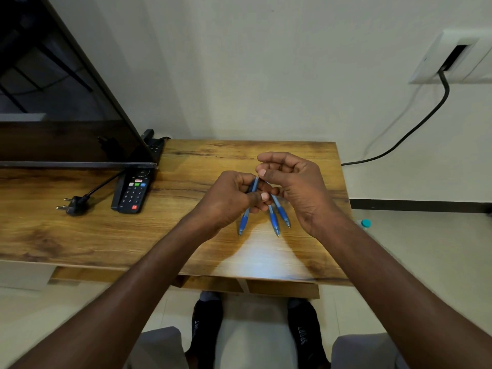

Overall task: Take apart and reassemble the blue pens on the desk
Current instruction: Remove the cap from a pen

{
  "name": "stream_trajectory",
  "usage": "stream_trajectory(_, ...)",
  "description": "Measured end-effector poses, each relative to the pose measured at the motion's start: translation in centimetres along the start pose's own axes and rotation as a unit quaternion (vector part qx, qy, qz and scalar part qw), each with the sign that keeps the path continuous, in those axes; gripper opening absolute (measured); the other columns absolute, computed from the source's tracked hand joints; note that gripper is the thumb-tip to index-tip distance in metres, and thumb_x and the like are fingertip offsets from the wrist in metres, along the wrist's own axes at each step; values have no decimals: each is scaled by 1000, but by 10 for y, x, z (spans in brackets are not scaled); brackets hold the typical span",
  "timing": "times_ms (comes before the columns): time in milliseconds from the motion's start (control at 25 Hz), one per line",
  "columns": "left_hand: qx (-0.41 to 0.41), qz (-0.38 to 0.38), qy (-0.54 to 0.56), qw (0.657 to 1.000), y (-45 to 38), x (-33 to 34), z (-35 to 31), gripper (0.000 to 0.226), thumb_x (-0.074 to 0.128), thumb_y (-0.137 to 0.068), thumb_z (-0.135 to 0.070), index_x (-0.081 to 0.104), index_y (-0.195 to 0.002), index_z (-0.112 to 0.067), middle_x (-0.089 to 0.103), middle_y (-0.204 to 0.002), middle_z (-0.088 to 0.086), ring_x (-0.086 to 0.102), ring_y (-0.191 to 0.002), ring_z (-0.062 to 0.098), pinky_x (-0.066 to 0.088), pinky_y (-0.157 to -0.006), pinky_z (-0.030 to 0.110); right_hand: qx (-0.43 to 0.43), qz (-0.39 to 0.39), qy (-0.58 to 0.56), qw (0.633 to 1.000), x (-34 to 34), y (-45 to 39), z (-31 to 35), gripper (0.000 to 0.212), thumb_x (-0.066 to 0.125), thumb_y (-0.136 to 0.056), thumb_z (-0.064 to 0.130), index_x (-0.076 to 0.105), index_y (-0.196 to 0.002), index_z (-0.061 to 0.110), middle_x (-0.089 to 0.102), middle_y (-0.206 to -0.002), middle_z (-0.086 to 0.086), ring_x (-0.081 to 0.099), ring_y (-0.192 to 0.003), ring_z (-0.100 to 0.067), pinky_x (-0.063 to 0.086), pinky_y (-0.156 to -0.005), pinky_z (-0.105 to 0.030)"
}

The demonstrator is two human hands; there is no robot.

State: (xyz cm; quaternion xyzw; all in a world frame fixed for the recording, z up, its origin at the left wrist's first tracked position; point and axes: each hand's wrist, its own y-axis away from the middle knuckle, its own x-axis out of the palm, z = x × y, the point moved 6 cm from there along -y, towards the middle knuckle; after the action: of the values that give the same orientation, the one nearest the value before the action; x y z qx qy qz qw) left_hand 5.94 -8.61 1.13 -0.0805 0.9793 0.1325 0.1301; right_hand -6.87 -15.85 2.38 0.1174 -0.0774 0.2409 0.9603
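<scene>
Plug and remote lie left on the table. Your left hand has its fingers curled round one blue pen, tip down. Your right hand pinches that pen's top; two more pens lean beside it, tips on the wood.

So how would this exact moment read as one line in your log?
left hand: holds one blue pen | right hand: pinches its top end | two more pens: on desk | all look assembled

Three blue pens fan out tips-down toward the near desk edge, upper ends bunched together.
</scene>
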Motion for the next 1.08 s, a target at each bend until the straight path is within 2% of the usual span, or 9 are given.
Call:
stream_trajectory(120,-1,-2,3,1000,0,-1,0,15,69,-98,-8,78,-111,-8,81,-94,8,79,-91,24,64,-80,29,-3,1,-1,1000,1,2,2,24,73,-91,-6,76,-113,2,76,-111,-22,77,-79,-14,59,-62,-23)
stream_trajectory(280,0,-3,0,1000,0,-1,-1,16,69,-98,-7,78,-111,-9,81,-95,9,79,-92,24,64,-80,30,-6,7,-4,1000,2,4,5,18,72,-94,-1,77,-111,1,80,-103,-17,78,-77,-13,58,-58,-22)
stream_trajectory(480,0,-9,-3,1000,1,-2,-2,17,68,-99,-4,77,-112,-7,82,-95,8,79,-92,25,63,-79,29,-50,16,76,996,4,4,8,14,70,-98,6,80,-108,5,80,-98,-14,77,-81,-18,62,-64,-26)
stream_trajectory(800,-11,-8,8,1000,4,-8,-8,14,67,-100,-7,76,-111,-8,81,-93,9,79,-88,24,64,-79,31,-21,-17,21,999,-3,0,5,15,68,-98,4,79,-109,6,80,-102,-10,76,-84,-11,58,-64,-21)
stream_trajectory(960,-44,-58,17,997,7,-36,-6,18,65,-102,-7,66,-119,-7,81,-92,13,79,-87,29,63,-76,36,-5,-60,117,991,-13,-8,-6,16,69,-96,5,81,-102,15,81,-98,-3,75,-92,-14,55,-70,-23)
stream_trajectory(1080,-92,-106,1,990,10,-55,9,20,65,-101,-7,55,-119,-4,80,-91,15,79,-87,32,63,-77,42,-9,-71,217,973,-15,-13,-14,16,72,-94,8,82,-97,20,78,-93,5,72,-90,-8,53,-76,-23)
